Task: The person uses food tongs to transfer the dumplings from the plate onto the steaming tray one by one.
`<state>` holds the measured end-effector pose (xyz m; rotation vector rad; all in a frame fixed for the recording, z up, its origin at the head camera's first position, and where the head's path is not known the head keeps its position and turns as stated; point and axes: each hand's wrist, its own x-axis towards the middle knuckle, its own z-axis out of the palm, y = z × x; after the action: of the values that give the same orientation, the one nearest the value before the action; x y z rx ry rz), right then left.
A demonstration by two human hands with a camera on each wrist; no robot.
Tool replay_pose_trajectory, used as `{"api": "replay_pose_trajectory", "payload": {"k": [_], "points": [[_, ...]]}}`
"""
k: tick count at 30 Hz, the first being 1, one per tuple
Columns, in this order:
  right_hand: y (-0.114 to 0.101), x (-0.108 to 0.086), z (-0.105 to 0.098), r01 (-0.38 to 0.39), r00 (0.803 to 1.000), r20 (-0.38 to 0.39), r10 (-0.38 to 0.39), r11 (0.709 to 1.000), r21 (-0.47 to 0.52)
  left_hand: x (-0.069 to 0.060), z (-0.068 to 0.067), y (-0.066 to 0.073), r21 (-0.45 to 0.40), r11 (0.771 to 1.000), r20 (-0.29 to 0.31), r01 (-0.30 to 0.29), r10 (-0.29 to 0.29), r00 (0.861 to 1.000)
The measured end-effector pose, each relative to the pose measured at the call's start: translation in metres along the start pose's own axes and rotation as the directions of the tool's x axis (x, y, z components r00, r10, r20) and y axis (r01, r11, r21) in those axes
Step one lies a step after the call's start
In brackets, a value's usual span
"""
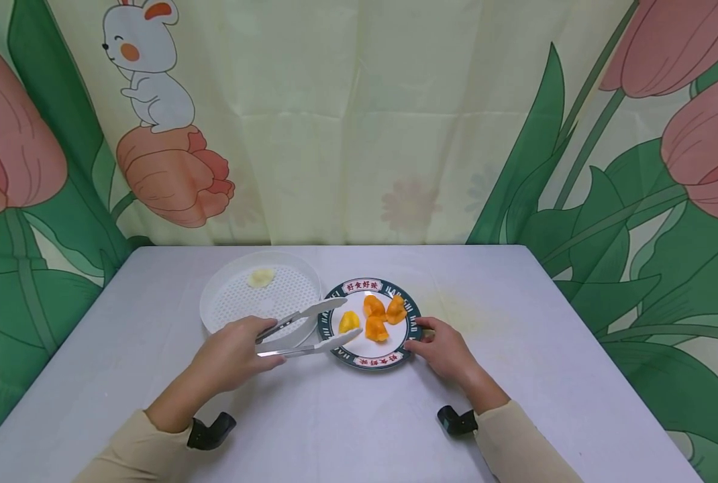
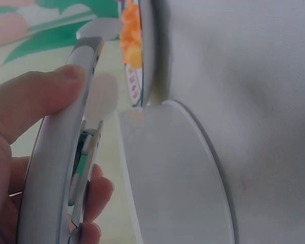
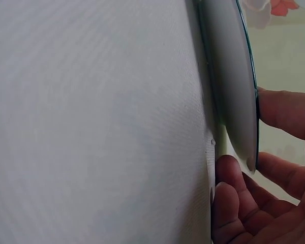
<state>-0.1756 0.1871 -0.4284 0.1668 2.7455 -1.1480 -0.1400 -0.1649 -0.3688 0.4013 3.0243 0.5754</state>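
My left hand (image 1: 238, 352) grips a pair of metal tongs (image 1: 329, 344), their two arms standing apart. The pale tips reach over the left side of a round plate (image 1: 412, 310) with a dark patterned rim, around a yellow piece of food (image 1: 349, 322). Several orange pieces (image 1: 376, 329) lie on the plate to the right of it. My right hand (image 1: 446, 352) holds the plate's right edge. In the right wrist view the thumb (image 3: 284, 109) touches the rim and some fingers (image 3: 229, 203) are curled low beside its underside.
A round white tray (image 1: 226, 295) with a perforated base stands left of the plate, holding one pale yellow slice (image 1: 261, 278). Its wall (image 2: 173, 168) shows below the tongs in the left wrist view. A white cloth (image 1: 359, 422) covers the table; a printed curtain (image 1: 359, 134) hangs behind.
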Motion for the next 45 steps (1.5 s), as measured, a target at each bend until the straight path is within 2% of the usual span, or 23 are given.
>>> {"api": "replay_pose_trajectory", "payload": {"k": [7, 15, 22, 32, 45], "points": [[0.000, 0.000, 0.000, -0.005, 1.000, 0.002, 0.005, 1.000, -0.002, 0.001, 0.002, 0.003, 0.034, 0.999, -0.019, -0.039, 0.040, 0.999], [0.001, 0.001, 0.000, -0.008, 1.000, 0.003, 0.008, 1.000, 0.007, 0.006, 0.005, 0.010, 0.085, 0.996, -0.031, -0.021, 0.024, 0.999], [0.002, 0.001, 0.001, -0.008, 1.000, 0.005, 0.008, 1.000, 0.011, 0.003, 0.006, 0.018, 0.103, 0.995, -0.005, -0.004, 0.005, 1.000], [-0.001, 0.001, -0.001, -0.010, 1.000, 0.007, 0.010, 1.000, 0.013, 0.003, 0.010, 0.023, 0.147, 0.989, -0.026, -0.013, 0.017, 1.000], [0.001, 0.001, 0.000, -0.003, 1.000, 0.014, 0.003, 1.000, 0.023, 0.005, 0.017, 0.029, 0.161, 0.987, -0.014, -0.014, 0.017, 1.000]]}}
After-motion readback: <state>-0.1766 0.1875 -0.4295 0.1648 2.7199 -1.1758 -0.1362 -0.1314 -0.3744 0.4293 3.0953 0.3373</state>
